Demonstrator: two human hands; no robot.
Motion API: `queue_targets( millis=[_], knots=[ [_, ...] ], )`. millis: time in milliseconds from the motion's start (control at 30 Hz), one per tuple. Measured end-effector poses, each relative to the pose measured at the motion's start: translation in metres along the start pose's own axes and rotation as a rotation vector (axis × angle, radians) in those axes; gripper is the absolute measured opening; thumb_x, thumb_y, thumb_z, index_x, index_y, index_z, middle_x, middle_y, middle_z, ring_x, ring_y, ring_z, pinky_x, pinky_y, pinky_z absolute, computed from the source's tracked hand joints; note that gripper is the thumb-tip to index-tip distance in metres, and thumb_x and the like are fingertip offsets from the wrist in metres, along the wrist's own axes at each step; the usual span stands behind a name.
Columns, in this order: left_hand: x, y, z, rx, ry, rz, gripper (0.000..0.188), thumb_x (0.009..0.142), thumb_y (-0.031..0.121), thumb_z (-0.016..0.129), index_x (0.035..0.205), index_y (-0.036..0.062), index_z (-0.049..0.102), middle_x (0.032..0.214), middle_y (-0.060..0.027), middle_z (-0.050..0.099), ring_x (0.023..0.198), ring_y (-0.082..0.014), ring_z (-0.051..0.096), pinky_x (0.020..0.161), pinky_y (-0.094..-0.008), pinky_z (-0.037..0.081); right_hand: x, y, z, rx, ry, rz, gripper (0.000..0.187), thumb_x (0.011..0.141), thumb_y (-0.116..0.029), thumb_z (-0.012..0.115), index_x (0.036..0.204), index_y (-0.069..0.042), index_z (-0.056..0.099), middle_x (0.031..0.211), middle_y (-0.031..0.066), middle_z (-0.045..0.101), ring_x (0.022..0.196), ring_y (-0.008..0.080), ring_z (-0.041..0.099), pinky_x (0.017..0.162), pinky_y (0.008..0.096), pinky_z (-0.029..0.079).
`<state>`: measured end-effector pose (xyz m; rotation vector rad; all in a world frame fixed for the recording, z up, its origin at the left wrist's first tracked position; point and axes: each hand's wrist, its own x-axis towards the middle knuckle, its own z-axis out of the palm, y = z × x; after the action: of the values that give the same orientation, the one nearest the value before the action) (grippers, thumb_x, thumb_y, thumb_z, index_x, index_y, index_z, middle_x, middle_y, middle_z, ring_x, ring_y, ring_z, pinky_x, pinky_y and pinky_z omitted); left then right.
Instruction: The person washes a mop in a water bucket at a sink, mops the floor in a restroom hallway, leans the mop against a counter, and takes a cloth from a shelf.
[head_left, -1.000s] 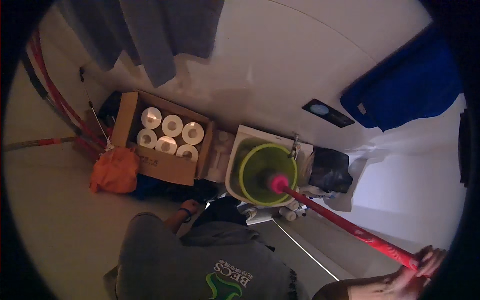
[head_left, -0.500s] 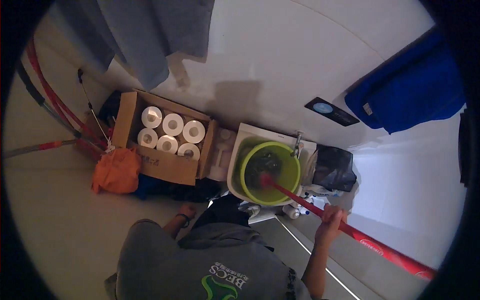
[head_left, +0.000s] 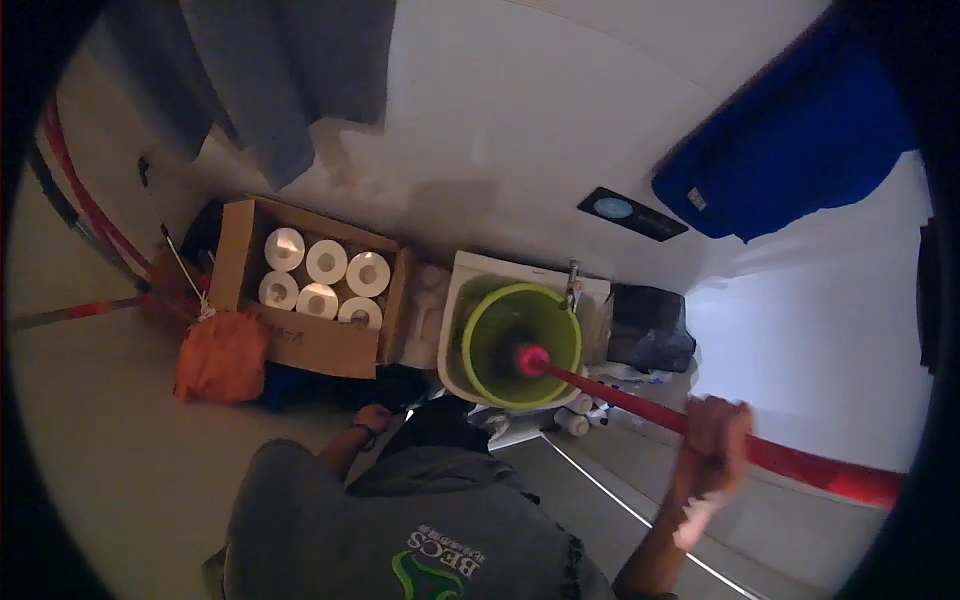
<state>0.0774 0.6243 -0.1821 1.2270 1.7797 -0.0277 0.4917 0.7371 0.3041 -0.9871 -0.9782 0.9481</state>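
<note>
My right hand (head_left: 718, 440) is closed around the long red handle of a mop (head_left: 622, 399). The handle slants down to the left into a lime-green bucket (head_left: 572, 350). Its pinkish-red socket is over the inside of the bucket, and the dark mop head below is blurred and partly hidden. The bucket stands in a white sink (head_left: 478, 266), under a metal tap (head_left: 573, 285). By my left side hangs my left hand (head_left: 373, 417), fingers curled with nothing visible in them and a dark band on the wrist.
Left of the sink, an open cardboard box (head_left: 325, 350) holds several white paper rolls (head_left: 326, 262). An orange cloth bag (head_left: 222, 357) and red poles (head_left: 95, 190) are further left. A black bag (head_left: 648, 328) and bottles (head_left: 573, 420) sit right of the sink. Blue cloth (head_left: 790, 150) hangs on the wall.
My right hand has moved right along with the mop, and the handle's outer end has swung upward in view. The socket shows larger and clearer. The whole view has shifted slightly.
</note>
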Motion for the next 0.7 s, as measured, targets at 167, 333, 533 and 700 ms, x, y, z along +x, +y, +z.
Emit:
queue_targets(
  millis=[167,333,533,700],
  knots=[
    [0.003,-0.013,0.012,-0.241,-0.122,-0.169,0.026,0.087,0.027,0.06,0.104,0.0084,0.066,0.092,-0.0087,0.069,0.076,-0.0205,0.067,0.067,-0.0353,0.054,0.005,-0.123,0.022,0.27,-0.073,-0.253,0.02,0.094,-0.017,0.045,0.077,-0.008,0.04,0.062,0.0004,0.03,0.055,0.0125,0.026,0.064,0.0331,0.028],
    [-0.013,0.009,-0.006,-0.324,-0.145,-0.291,0.026,0.081,0.017,0.066,0.105,0.0068,0.065,0.09,-0.0092,0.069,0.075,-0.017,0.067,0.065,-0.0321,0.053,0.007,-0.11,0.012,0.206,-0.049,-0.383,0.02,0.092,-0.013,0.051,0.077,-0.008,0.04,0.06,0.0012,0.032,0.048,0.0125,0.027,0.056,0.0302,0.03],
    [-0.014,0.0,-0.002,-0.215,-0.159,-0.226,0.024,0.085,0.015,0.064,0.108,0.0085,0.063,0.09,-0.0064,0.069,0.071,-0.0136,0.066,0.055,-0.0286,0.051,0.002,0.011,-0.008,-0.031,0.19,-0.287,0.029,0.087,-0.019,0.059,0.067,-0.011,0.039,0.056,-0.0018,0.035,0.047,0.0071,0.032,0.044,0.0243,0.025],
    [-0.024,0.011,-0.01,-0.191,-0.157,-0.238,0.024,0.083,0.013,0.064,0.107,0.0081,0.063,0.089,-0.006,0.069,0.068,-0.0134,0.066,0.056,-0.0283,0.051,-0.025,0.105,-0.043,-0.11,0.103,-0.01,0.025,0.087,-0.023,0.059,0.072,-0.009,0.046,0.066,0.0015,0.042,0.06,0.0124,0.04,0.06,0.028,0.035]
  ],
)
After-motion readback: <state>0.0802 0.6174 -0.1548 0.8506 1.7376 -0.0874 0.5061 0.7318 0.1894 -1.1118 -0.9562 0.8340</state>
